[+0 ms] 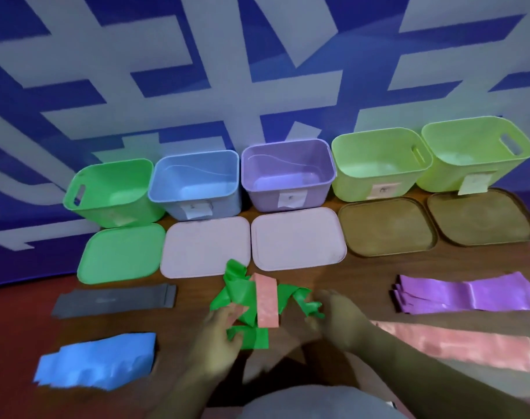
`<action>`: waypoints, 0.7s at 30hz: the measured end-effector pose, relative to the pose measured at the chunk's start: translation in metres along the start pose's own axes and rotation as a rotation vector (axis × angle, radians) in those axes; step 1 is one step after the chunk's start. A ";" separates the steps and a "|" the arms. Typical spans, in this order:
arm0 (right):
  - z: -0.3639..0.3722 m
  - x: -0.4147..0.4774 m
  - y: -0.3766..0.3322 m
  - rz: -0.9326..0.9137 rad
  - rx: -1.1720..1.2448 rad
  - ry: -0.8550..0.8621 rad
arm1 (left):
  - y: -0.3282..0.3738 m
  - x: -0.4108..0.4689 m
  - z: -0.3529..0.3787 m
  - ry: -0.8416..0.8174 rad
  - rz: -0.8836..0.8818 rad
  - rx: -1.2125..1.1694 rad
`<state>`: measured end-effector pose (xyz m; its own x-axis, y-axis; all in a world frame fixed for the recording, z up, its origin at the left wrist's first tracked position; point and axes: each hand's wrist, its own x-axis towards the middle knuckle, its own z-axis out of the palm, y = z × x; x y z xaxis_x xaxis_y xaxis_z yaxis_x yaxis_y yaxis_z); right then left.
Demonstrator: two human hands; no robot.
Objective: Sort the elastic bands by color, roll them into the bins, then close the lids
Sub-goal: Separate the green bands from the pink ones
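One flat pink stretchy band (266,300) lies on top of a messy heap of bright green stretchy bands (242,294). The heap is in the middle of the brown table (363,267), right in front of the person. The pink band is long and thin, smooth and a bit shiny. Its long way points from the person toward the bins, and its near end sits between the two hands. That end is a little closer to the left hand (218,331) than to the right hand (333,319). The left hand's fingers are curled round a strip of the green heap and hold it. The right hand is by the twisted green end on the other side, but it is too blurry to tell if its fingers hold anything. The flat pile of pink bands (457,343) lies off to the right, next to the right arm. So I think the right hand is the better one to lift the pink band off and carry it over. The green heap looks crumpled and tangled, so some green may get dragged along. The plastic bins (257,189) stand open at the back, and their lids (300,243) lie flat in front.
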<state>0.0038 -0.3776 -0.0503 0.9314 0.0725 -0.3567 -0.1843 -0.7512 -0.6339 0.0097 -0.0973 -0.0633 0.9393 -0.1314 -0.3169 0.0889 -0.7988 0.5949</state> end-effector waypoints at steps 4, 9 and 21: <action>0.022 0.013 -0.035 -0.043 0.002 -0.140 | -0.024 0.005 -0.010 -0.009 -0.042 0.023; 0.060 0.029 -0.042 0.080 0.038 -0.153 | -0.046 0.013 -0.020 -0.075 -0.032 0.052; 0.086 0.048 -0.063 0.327 0.192 0.066 | -0.066 0.038 -0.034 -0.144 0.030 0.020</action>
<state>0.0329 -0.2705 -0.0869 0.8307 -0.1979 -0.5204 -0.5248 -0.5904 -0.6132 0.0503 -0.0293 -0.0896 0.8840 -0.2373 -0.4028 0.0535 -0.8047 0.5913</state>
